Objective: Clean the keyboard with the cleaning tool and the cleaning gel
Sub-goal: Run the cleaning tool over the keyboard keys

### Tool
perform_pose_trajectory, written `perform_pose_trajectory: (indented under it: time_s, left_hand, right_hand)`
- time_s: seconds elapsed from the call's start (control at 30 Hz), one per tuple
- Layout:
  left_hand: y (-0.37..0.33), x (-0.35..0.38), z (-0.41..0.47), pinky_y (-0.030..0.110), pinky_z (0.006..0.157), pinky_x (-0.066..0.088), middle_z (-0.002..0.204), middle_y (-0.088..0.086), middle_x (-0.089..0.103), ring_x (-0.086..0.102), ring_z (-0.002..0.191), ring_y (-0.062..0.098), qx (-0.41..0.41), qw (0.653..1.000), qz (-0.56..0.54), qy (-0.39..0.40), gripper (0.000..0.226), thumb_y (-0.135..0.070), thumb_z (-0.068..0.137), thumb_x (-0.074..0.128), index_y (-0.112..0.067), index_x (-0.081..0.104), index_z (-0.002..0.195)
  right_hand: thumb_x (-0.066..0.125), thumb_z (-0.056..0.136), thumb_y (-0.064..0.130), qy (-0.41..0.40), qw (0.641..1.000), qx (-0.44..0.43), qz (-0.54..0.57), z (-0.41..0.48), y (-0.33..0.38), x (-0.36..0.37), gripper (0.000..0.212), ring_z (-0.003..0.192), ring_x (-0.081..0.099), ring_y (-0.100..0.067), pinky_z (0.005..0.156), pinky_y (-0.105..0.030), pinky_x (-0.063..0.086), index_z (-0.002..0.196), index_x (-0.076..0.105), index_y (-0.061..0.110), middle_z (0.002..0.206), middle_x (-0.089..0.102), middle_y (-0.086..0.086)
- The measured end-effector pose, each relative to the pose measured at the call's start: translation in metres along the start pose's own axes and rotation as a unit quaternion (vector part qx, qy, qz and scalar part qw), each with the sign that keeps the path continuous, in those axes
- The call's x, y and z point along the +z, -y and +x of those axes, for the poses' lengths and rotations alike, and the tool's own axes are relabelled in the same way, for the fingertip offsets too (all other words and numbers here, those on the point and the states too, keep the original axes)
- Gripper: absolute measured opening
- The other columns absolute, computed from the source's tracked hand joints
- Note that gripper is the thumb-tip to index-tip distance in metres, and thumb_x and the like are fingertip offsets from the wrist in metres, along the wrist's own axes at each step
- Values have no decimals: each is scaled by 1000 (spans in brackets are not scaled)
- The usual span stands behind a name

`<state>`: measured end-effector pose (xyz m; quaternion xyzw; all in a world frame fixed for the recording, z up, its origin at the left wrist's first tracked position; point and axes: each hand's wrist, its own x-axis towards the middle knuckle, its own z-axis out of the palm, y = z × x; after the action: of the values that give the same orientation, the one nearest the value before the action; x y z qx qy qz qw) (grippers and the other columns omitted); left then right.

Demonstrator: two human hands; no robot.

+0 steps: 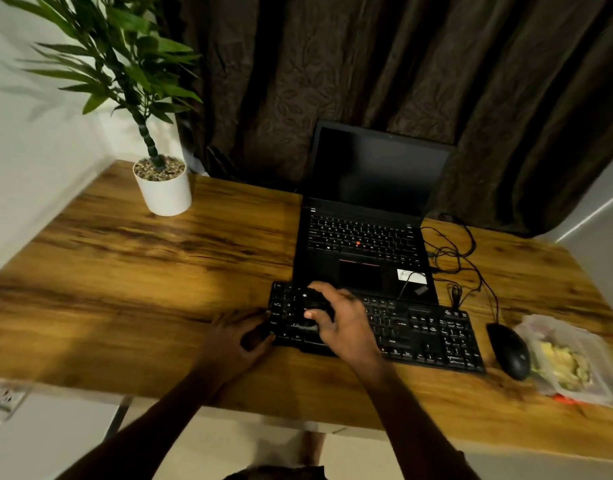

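Desk (159, 271): laptop (318, 268) behind keyboard (419, 334) (mouse (509, 351), plant (164, 192) nearby).

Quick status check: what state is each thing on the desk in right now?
laptop, open, screen dark.
keyboard, flat on the desk, left edge gripped by left hand.
cleaning tool, held by right hand on the left keys.
cleaning gel, in its clear container, untouched.
mouse, idle right of keyboard.
plant pot, upright.

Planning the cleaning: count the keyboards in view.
2. A separate keyboard lies nearest, left hand gripping its left end, right hand holding a dark tool on it; the other is built into the laptop behind. None seems hidden.
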<state>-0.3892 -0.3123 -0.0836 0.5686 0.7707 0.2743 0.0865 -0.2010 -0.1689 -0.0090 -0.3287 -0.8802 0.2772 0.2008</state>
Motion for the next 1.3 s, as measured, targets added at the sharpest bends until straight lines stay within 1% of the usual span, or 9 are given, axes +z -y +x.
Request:
perform_pose_trajectory:
  time_s: [0.07, 0.17, 0.37, 0.63, 0.8, 0.87, 0.93, 1.2, 1.3]
  left_hand:
    - [-1, -1, 0, 32, 102, 27, 135, -5, 60, 55, 123, 22, 1, 1000, 0, 6, 73, -80, 82, 33, -33, 62, 129]
    - [-1, -1, 0, 33, 100, 32, 130, -5, 64, 58, 118, 22, -5, 1000, -4, -14, 59, -67, 81, 46, -32, 65, 125]
    - [4, 3, 1, 44, 102, 41, 130, -2, 64, 59, 119, 24, -12, 1000, 9, 5, 66, -72, 83, 43, -30, 62, 130]
    - [6, 0, 2, 40, 113, 28, 147, -4, 49, 42, 135, 23, -49, 997, 11, 65, 100, -94, 72, 9, -35, 46, 144]
    - [1, -2, 1, 39, 112, 29, 142, -4, 55, 48, 131, 23, -53, 997, 11, 48, 84, -85, 77, 30, -33, 51, 140]
    - [3, -1, 1, 39, 112, 29, 141, -5, 56, 49, 130, 21, -48, 998, 11, 45, 87, -89, 77, 25, -34, 52, 139]
    - [4, -1, 1, 37, 111, 28, 141, -6, 56, 48, 131, 20, -39, 998, 8, 51, 91, -90, 76, 18, -34, 52, 139]
    - [-2, -5, 3, 37, 94, 43, 121, 1, 69, 65, 108, 25, -4, 1000, 14, 10, 60, -62, 81, 48, -24, 66, 123]
    - [-2, -6, 2, 32, 96, 37, 127, -1, 66, 60, 115, 23, -8, 1000, 6, 13, 64, -66, 82, 45, -26, 62, 129]
  right_hand:
    - [66, 91, 32, 4, 1000, -1, 3, 0, -1, -6, 41, 62, 54, -4, 59, -15, 42, 130, 53, 35, 95, 57, 2]
    - [65, 91, 33, 11, 1000, 17, -8, -11, -18, -24, 42, 59, 52, -6, 59, -21, 49, 130, 50, 40, 103, 57, 0]
    - [62, 91, 39, 14, 997, 45, -55, -19, -25, -28, 46, 81, 57, -13, 80, -38, 55, 132, 43, 48, 110, 56, 1]
    - [67, 90, 26, -4, 999, -3, 41, 3, 16, 10, 41, 89, 63, -5, 77, -10, 51, 128, 56, 37, 107, 64, 0]
    - [62, 92, 35, 20, 999, 33, -28, -12, -12, -16, 45, 93, 60, -12, 79, -37, 59, 132, 45, 46, 111, 57, 1]
    - [60, 93, 37, 22, 997, 35, -73, -15, -15, -20, 47, 92, 59, -16, 80, -42, 57, 133, 40, 48, 110, 56, 0]
    - [61, 92, 36, 21, 998, 29, -57, -13, -8, -16, 47, 91, 59, -16, 79, -41, 58, 133, 40, 48, 110, 56, 0]
    - [65, 89, 30, 26, 998, 9, 65, 15, 39, 38, 39, 97, 64, -15, 84, -38, 59, 125, 53, 39, 111, 66, -3]
    - [63, 91, 32, 33, 998, 11, 55, 13, 33, 29, 39, 92, 62, -12, 80, -36, 60, 127, 53, 39, 110, 64, -4]
